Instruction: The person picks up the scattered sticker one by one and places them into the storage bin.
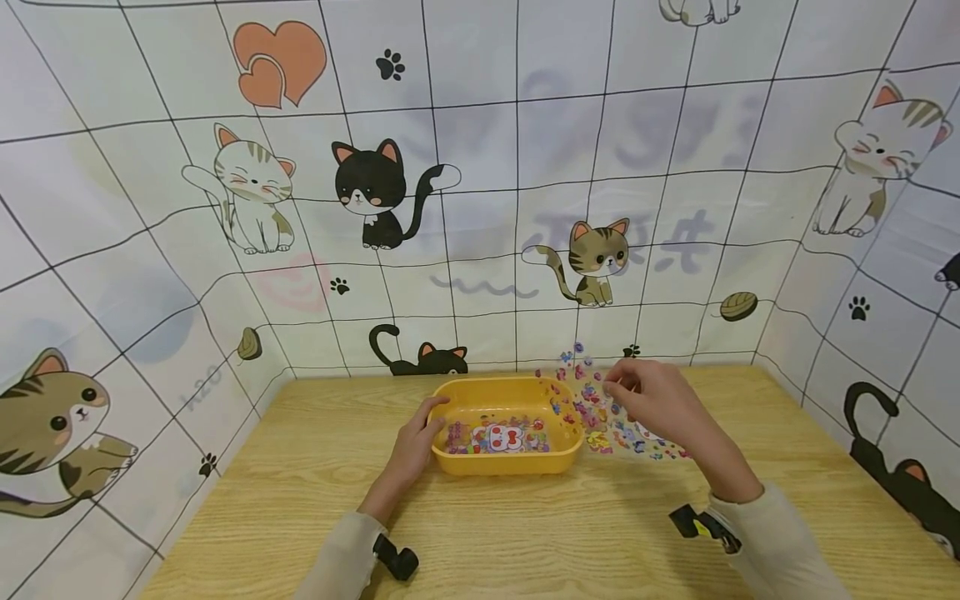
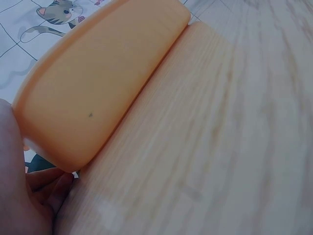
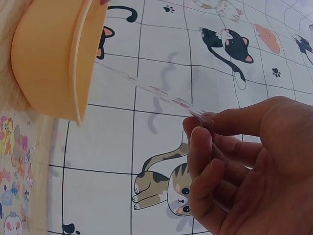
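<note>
A yellow plastic basin stands on the wooden table, with colourful sticker sheets lying flat inside it. My left hand grips the basin's left end. In the left wrist view its fingers lie against the outer end wall. Above the basin's right rim, my right hand pinches a clear sticker sheet between thumb and fingertips. The sheet slants away from the fingertips, seen nearly edge-on in the right wrist view. Beneath the right hand, more clear sticker sheets lie on the table beside the basin.
The light wooden table runs back to a wall covering printed with cats and grid lines, which also closes off both sides. A dark strap with a camera mount sits on the left sleeve, another mount on the right.
</note>
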The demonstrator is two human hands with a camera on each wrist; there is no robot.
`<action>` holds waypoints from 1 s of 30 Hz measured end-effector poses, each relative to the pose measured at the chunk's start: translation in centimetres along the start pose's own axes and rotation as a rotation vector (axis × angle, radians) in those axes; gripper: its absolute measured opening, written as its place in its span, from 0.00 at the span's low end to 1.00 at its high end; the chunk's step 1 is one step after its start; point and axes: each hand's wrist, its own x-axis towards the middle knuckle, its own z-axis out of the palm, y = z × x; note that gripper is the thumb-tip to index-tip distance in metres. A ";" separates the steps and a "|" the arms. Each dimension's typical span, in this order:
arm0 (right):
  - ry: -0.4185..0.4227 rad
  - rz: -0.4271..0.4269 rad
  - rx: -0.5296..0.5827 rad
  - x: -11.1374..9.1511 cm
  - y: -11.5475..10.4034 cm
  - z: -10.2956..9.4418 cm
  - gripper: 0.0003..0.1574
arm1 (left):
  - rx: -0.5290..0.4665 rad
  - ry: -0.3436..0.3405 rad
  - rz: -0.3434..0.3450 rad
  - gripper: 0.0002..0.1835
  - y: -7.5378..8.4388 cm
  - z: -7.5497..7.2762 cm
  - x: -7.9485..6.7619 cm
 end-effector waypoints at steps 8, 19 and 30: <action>-0.007 0.001 -0.002 0.2 -0.1 0.2 0.10 | -0.003 0.007 -0.003 0.21 0.1 0.0 0.1; -0.026 0.003 0.019 0.2 0.2 0.8 0.09 | 0.015 0.007 -0.004 0.20 0.1 -0.1 -0.1; -0.024 -0.012 0.004 0.2 0.1 1.1 0.08 | -0.002 0.002 -0.005 0.20 0.0 0.0 0.0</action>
